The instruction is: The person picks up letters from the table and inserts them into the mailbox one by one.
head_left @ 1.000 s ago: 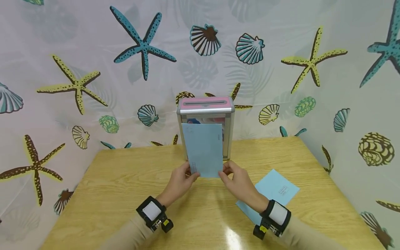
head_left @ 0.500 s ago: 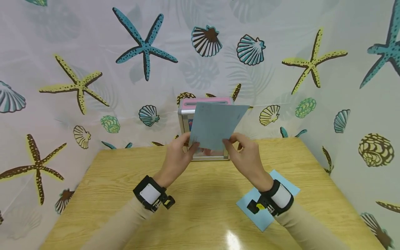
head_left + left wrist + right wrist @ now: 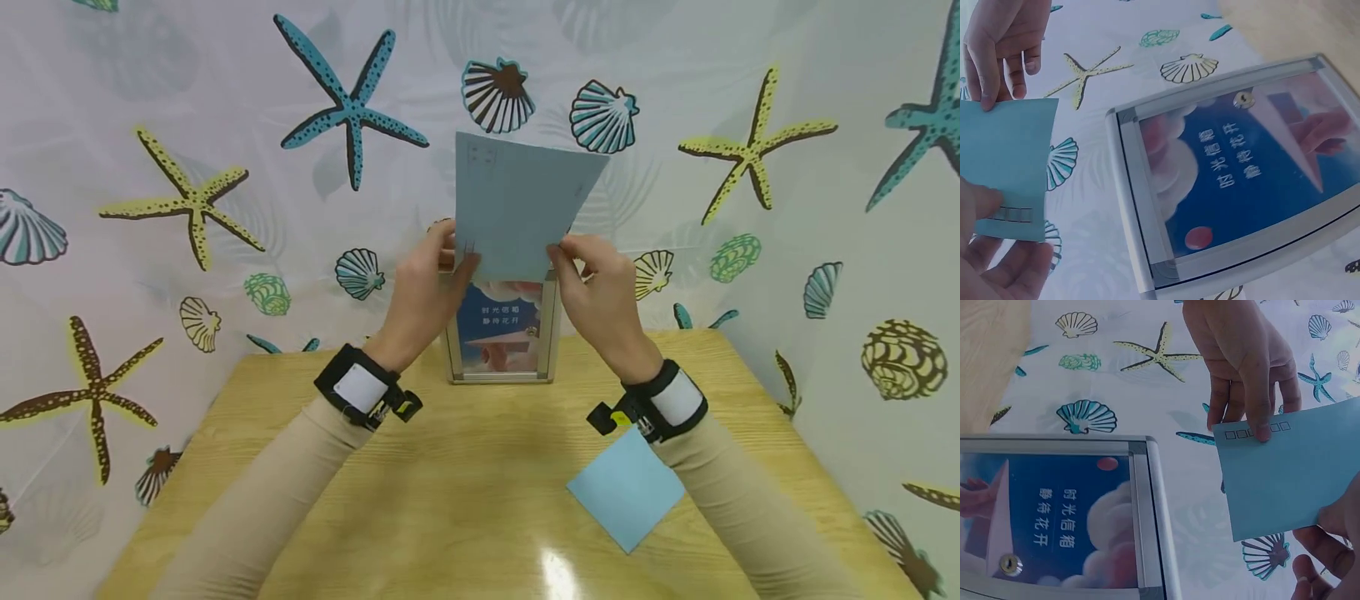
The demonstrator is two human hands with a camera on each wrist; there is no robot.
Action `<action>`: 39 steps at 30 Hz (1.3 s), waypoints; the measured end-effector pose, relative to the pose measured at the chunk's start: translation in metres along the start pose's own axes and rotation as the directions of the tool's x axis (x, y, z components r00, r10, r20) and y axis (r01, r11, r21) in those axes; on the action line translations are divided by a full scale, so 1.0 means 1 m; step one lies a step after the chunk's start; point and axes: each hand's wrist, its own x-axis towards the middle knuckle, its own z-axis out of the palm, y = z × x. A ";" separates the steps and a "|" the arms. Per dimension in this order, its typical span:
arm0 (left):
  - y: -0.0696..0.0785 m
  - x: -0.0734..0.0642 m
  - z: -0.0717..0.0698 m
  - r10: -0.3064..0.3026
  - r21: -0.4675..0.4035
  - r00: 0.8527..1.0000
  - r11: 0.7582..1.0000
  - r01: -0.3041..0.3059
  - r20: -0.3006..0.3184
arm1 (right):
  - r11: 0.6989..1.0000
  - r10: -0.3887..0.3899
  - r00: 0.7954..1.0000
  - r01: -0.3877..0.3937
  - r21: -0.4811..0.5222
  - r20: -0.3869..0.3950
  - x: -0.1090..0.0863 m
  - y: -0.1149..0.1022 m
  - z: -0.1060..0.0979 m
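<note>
A light blue envelope is upright in the air, pinched at its lower corners between thumbs and fingers. My left hand holds the left corner, its thumb by the row of small printed boxes. On the right corner is my right hand. Behind the envelope stands a silver-framed letter box with a picture and white writing on its front; the envelope hides its slotted pink top. In the right wrist view, the envelope is beyond the letter box's top edge.
A second light blue envelope lies on the wooden table, partly under the right forearm. A white cloth with starfish and shells hangs behind the letter box and along both sides.
Both hands have risen with the envelope, from in front of the letter box to above its front. The box's pink top is now covered and its front picture shows.
</note>
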 end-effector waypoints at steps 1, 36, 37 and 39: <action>-0.001 0.006 -0.001 -0.013 -0.006 1.000 1.000 0.013 0.014 | 1.000 0.000 1.000 0.000 -0.005 0.013 0.007 0.002 0.000; -0.058 0.053 0.028 -0.277 0.012 0.949 0.960 0.278 0.150 | 0.985 0.160 0.919 -0.125 -0.121 0.359 0.064 0.065 0.025; -0.058 0.053 0.028 -0.283 0.018 0.947 0.959 0.283 0.154 | 0.984 0.163 0.917 -0.124 -0.126 0.365 0.065 0.065 0.025; -0.060 0.054 0.028 -0.294 0.042 0.942 0.956 0.291 0.162 | 0.982 0.174 0.913 -0.131 -0.138 0.369 0.066 0.064 0.025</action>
